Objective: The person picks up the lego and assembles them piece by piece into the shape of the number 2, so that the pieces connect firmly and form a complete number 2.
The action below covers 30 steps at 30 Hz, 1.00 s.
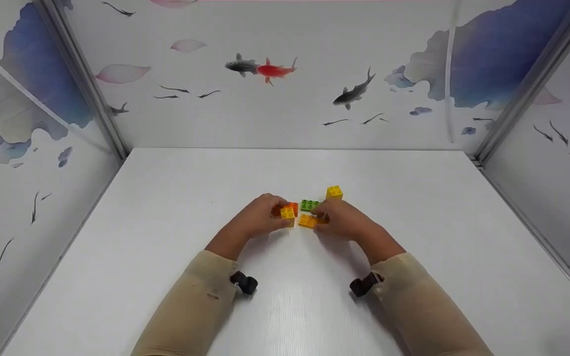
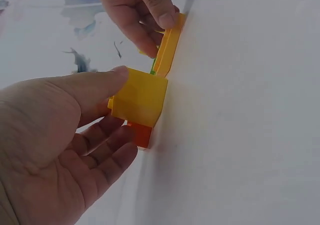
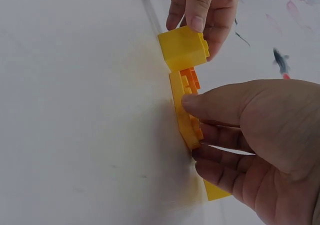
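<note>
**Each hand holds a block, and there is little room between them**

The left hand point(image 1: 262, 217) grips a yellow block point(image 1: 287, 213), with the thumb on its near side; whether its fingers also hold the orange-red brick point(image 1: 293, 207) behind, I cannot tell. The right hand point(image 1: 344, 220) pinches a flat amber brick point(image 1: 307, 221) narrowly. These blocks are near the middle of the white surface point(image 1: 285, 306), side by side, with a small gap in the head view.

In my judgement, a sideways push by either hand could knock the green brick point(image 1: 309, 204) or the orange-red brick out of place, because the fingers are so near. The amber brick could also tilt, if thumb and fingers press unequally.

The amber brick's long axis goes roughly left to right, and its studs point up. The yellow block has a 2-by-2 top, also studs upward, without a clear long axis.
</note>
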{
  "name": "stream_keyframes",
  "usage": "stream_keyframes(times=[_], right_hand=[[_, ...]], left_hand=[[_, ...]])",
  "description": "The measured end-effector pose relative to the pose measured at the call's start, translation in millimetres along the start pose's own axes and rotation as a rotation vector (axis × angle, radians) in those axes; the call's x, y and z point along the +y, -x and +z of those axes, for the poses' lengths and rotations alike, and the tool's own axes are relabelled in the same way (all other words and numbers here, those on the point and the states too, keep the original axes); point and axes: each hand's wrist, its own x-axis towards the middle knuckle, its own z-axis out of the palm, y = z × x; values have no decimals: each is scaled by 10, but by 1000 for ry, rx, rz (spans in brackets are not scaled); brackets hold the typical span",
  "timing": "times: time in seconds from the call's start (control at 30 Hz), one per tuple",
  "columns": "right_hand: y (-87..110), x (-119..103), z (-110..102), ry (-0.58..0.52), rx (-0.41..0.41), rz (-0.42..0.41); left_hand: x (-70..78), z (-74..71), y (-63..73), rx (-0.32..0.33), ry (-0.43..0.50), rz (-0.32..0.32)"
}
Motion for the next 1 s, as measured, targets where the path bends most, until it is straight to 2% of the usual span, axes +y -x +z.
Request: stream_keyframes(times=[0.23, 0.5, 0.7, 1.0], right_hand=[[-9, -18, 16, -10, -25, 18], [-23, -47, 53, -39, -23, -4], [3, -78, 108, -92, -9, -20], [-13, -118, 157, -144, -5, -79]], left_hand=[[-25, 30, -7, -4, -58, -7], [-36, -63, 15, 8, 10, 9], [-60, -103, 20, -29, 28, 23], [-60, -116, 60, -94, 11, 103]])
